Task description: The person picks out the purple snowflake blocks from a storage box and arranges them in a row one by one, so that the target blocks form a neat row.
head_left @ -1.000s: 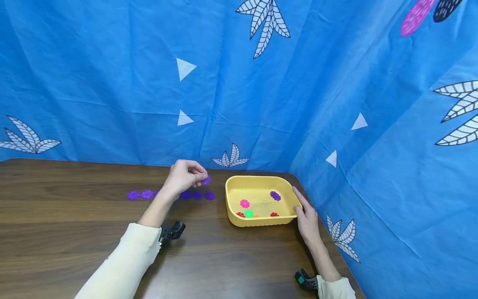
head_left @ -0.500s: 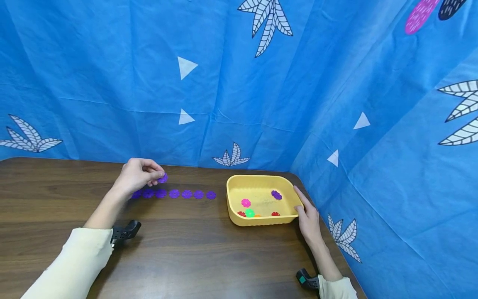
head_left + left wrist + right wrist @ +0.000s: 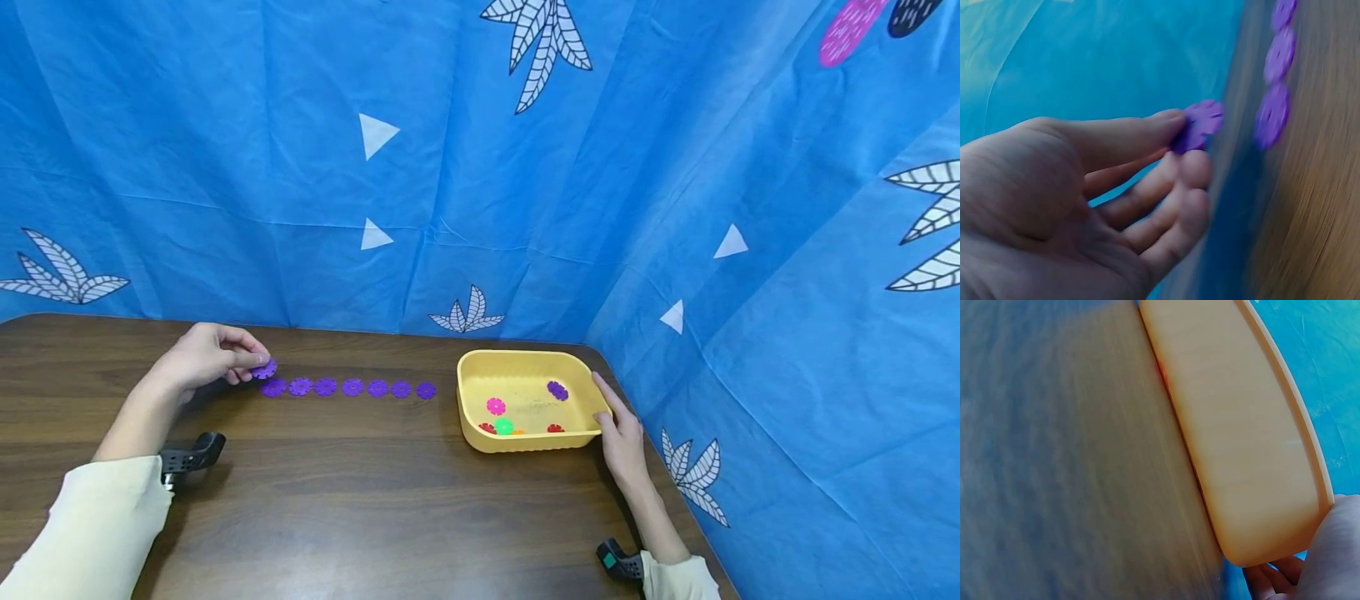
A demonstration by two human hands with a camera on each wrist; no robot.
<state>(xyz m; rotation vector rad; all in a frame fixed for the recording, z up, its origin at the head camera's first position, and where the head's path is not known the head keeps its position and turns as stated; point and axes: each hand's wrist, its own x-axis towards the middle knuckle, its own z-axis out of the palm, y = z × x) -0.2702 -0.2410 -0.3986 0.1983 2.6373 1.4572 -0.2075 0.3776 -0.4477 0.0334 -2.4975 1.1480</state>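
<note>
My left hand pinches a purple notched disc between thumb and fingers, just above the left end of a row of similar discs. That row of several purple discs runs left to right across the table. In the left wrist view a few of its discs lie beyond the fingertips. At the right, my right hand grips the right side of a yellow plastic tub, thumb at the near corner. The right wrist view shows the tub's side wall with the hand at its end.
Inside the tub lie a purple piece, a pink disc, a green disc and some red and orange ones. A blue patterned cloth hangs behind and right of the brown wooden table.
My left hand has travelled left with the purple disc, from near the tub to the left end of the row, and come slightly lower. The right hand has stayed on the tub.
</note>
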